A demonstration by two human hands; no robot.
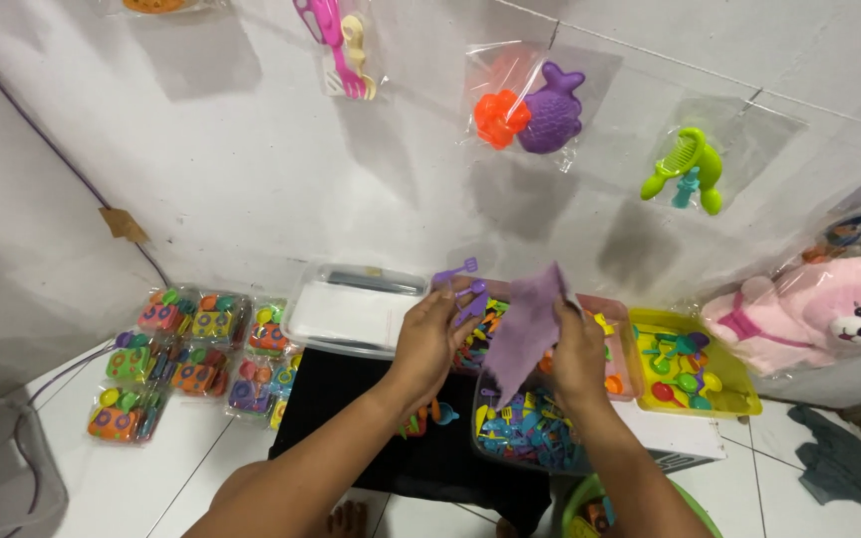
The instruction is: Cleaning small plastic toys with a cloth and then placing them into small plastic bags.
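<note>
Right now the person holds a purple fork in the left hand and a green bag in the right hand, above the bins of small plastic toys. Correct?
Not quite: the head view shows the bag in the right hand is purple, not green. The rest stands: the left hand holds a purple fork, above the bins of small plastic toys.

**Toys spread over a white tiled floor**

A white tiled floor [161, 478] is carrying everything. Left of the hands, packed toy sets [186, 349] are lying in rows. Beneath the hands a black cloth [351, 418] is spreading, with trays of small plastic pieces [695, 374] sitting to the right.
</note>
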